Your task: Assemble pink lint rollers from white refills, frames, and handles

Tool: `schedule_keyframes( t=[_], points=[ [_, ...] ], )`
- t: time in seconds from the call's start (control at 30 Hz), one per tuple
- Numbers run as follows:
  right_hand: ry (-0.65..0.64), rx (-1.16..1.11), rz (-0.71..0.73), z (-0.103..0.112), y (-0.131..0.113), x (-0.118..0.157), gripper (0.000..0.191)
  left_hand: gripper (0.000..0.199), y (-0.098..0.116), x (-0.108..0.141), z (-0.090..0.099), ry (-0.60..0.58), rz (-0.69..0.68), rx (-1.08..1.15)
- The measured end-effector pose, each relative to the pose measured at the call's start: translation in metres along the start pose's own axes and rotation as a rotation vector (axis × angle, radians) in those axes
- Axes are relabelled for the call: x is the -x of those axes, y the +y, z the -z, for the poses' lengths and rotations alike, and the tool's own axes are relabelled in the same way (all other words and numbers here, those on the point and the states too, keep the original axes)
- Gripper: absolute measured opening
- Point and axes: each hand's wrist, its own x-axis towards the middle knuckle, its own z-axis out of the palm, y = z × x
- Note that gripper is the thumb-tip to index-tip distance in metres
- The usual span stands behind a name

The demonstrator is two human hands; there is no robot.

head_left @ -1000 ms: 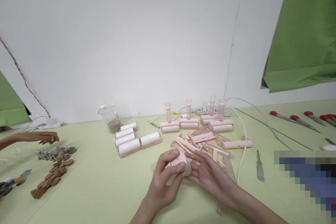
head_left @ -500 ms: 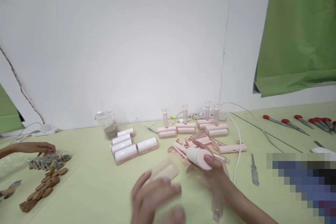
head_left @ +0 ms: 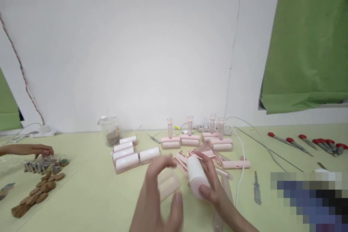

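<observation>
My right hand (head_left: pixel 219 194) is closed round a lint roller (head_left: pixel 196 170), a white roll with a pale pink end turned toward me. The thumb presses on the pink end and the fingers wrap its far side. To its left, my left hand (head_left: pixel 156 203) is open, thumb and fingers apart, somewhat blurred. Beneath it lies a translucent pink cover (head_left: pixel 170 185), partly hidden by the fingers. Just behind the held roller are loose pink holder parts (head_left: pixel 206 154) and clear handle pieces in a heap. Several white rolls (head_left: pixel 127 163) in pink shells lie left of the heap.
Pink roller sets (head_left: pixel 170 142) with upright clear handles stand along the wall. A white cable (head_left: pixel 240 174) crosses the table beside a screwdriver (head_left: pixel 257 190). Red-handled tools (head_left: pixel 323 145) lie far right. At left, another person's hand (head_left: pixel 40 150) is over small items near brown discs (head_left: pixel 40 190).
My right hand has brought the roller slightly left and down, tilting it more upright. My left hand has risen toward it with its fingers spread. The view has shifted a little.
</observation>
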Motion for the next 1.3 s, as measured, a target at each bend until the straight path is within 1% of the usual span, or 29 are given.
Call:
schedule_keyframes(
  t=[0.03, 0.07, 0.1, 0.13, 0.17, 0.2, 0.23, 0.27, 0.33, 0.37, 0.43, 0.5, 0.6, 0.7, 0.77, 0.8, 0.87, 0.97, 1.03, 1.1, 1.2, 1.3],
  points=[
    [-0.046, 0.084, 0.074, -0.003, -0.002, -0.001, 0.083, 0.049, -0.009, -0.010, -0.006, -0.129, 0.246, 0.061],
    [-0.091, 0.161, 0.115, -0.007, -0.005, -0.002, 0.086, 0.058, -0.017, -0.018, -0.011, -0.240, 0.492, 0.162],
    [-0.147, 0.226, 0.120, -0.010, -0.006, -0.005, 0.089, 0.066, -0.024, -0.023, -0.017, -0.337, 0.695, 0.293],
    [-0.212, 0.283, 0.096, -0.012, -0.007, -0.008, 0.093, 0.070, -0.030, -0.026, -0.022, -0.390, 0.857, 0.428],
    [-0.273, 0.335, 0.063, -0.014, -0.007, -0.013, 0.098, 0.071, -0.035, -0.027, -0.026, -0.402, 0.962, 0.556],
    [-0.322, 0.382, 0.031, -0.014, -0.006, -0.018, 0.100, 0.069, -0.040, -0.027, -0.029, -0.386, 1.019, 0.664],
    [-0.339, 0.434, 0.009, -0.014, -0.004, -0.024, 0.096, 0.064, -0.045, -0.026, -0.031, -0.346, 1.042, 0.743],
    [-0.324, 0.521, -0.005, -0.012, -0.001, -0.030, 0.084, 0.059, -0.049, -0.025, -0.031, -0.291, 1.047, 0.794],
    [-0.211, 0.761, -0.024, -0.007, 0.006, -0.042, 0.050, 0.049, -0.059, -0.024, -0.028, -0.158, 1.053, 0.847],
    [-0.160, 0.885, -0.041, -0.003, 0.009, -0.047, 0.038, 0.045, -0.064, -0.024, -0.025, -0.080, 1.064, 0.857],
    [-0.128, 1.085, -0.084, 0.003, 0.016, -0.054, 0.025, 0.038, -0.073, -0.025, -0.018, 0.058, 1.086, 0.865],
    [-0.137, 1.177, -0.113, 0.008, 0.023, -0.058, 0.014, 0.031, -0.079, -0.027, -0.013, 0.126, 1.102, 0.863],
    [-0.106, 1.270, -0.170, 0.009, 0.033, -0.058, 0.016, 0.030, -0.080, -0.025, -0.012, 0.153, 1.089, 0.848],
    [-0.075, 1.282, -0.224, 0.009, 0.039, -0.058, 0.013, 0.035, -0.078, -0.020, -0.015, 0.154, 1.041, 0.844],
    [-0.054, 1.248, -0.232, 0.010, 0.039, -0.057, 0.007, 0.041, -0.076, -0.017, -0.018, 0.135, 0.989, 0.814],
    [-0.045, 1.220, -0.230, 0.011, 0.036, -0.057, 0.007, 0.044, -0.075, -0.015, -0.019, 0.126, 0.964, 0.790],
    [-0.036, 1.160, -0.217, 0.010, 0.029, -0.053, 0.017, 0.048, -0.075, -0.013, -0.022, 0.118, 0.926, 0.741],
    [-0.041, 1.033, -0.174, 0.000, 0.013, -0.039, 0.031, 0.051, -0.074, -0.011, -0.027, 0.116, 0.897, 0.705],
    [-0.076, 0.932, -0.173, -0.012, 0.005, -0.028, 0.037, 0.052, -0.073, -0.009, -0.030, 0.103, 0.888, 0.684],
    [-0.121, 0.886, -0.194, -0.023, 0.001, -0.018, 0.040, 0.053, -0.073, -0.007, -0.033, 0.093, 0.878, 0.657],
    [-0.124, 0.960, -0.203, -0.032, 0.003, -0.012, 0.040, 0.051, -0.072, -0.003, -0.036, 0.076, 0.851, 0.577],
    [-0.107, 1.069, -0.148, -0.033, 0.010, -0.011, 0.035, 0.050, -0.069, 0.000, -0.038, 0.050, 0.825, 0.494]
  ],
)
